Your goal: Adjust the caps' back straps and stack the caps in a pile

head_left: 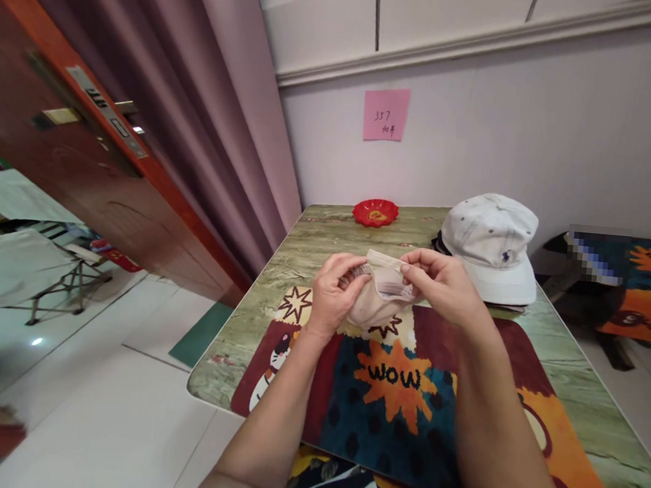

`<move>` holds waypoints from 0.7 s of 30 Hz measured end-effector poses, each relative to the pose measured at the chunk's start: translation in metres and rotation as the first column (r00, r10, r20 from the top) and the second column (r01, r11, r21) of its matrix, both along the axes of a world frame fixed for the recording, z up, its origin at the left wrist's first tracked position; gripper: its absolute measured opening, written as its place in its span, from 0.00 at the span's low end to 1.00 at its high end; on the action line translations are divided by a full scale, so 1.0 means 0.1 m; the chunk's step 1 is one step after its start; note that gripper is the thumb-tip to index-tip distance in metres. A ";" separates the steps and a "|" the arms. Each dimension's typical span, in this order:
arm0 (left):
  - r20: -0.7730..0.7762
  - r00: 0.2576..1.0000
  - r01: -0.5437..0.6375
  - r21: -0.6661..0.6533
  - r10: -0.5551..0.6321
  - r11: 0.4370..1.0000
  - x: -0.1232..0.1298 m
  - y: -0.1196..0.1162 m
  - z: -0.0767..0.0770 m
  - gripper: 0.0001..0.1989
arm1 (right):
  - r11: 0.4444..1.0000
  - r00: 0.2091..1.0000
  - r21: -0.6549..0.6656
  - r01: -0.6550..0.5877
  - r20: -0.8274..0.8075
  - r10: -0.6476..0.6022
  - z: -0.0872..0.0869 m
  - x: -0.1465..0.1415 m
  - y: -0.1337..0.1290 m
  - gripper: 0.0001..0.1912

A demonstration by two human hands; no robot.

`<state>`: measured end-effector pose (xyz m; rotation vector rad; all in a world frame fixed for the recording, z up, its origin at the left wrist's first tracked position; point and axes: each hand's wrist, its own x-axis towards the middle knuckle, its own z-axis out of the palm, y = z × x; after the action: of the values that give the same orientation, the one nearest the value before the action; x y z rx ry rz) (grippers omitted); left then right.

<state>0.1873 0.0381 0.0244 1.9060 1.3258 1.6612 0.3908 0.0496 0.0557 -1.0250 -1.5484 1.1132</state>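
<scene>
A small cream cloth pouch is held above the back part of a colourful mat. My left hand pinches the pouch's left edge, its fingers closed on the cloth. At the opposite side, my right hand grips the upper edge between thumb and fingers. The pouch's mouth is parted between the two hands, and something pale shows inside, too small to make out.
White caps are stacked at the table's back right. A red scalloped dish stands near the wall edge of the green table. A brown door and purple curtain are on the left.
</scene>
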 end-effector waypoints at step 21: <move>0.575 0.813 0.268 -0.223 -0.096 0.937 0.10 0.02 -0.13 0.17 | 0.992 0.983 0.090 0.092 0.149 -0.105 -0.02 -0.18 -0.01 0.19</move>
<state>0.1977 0.0406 0.0109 1.1955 1.0327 1.6316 0.3730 0.0491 0.0532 -1.1398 -1.6324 0.9120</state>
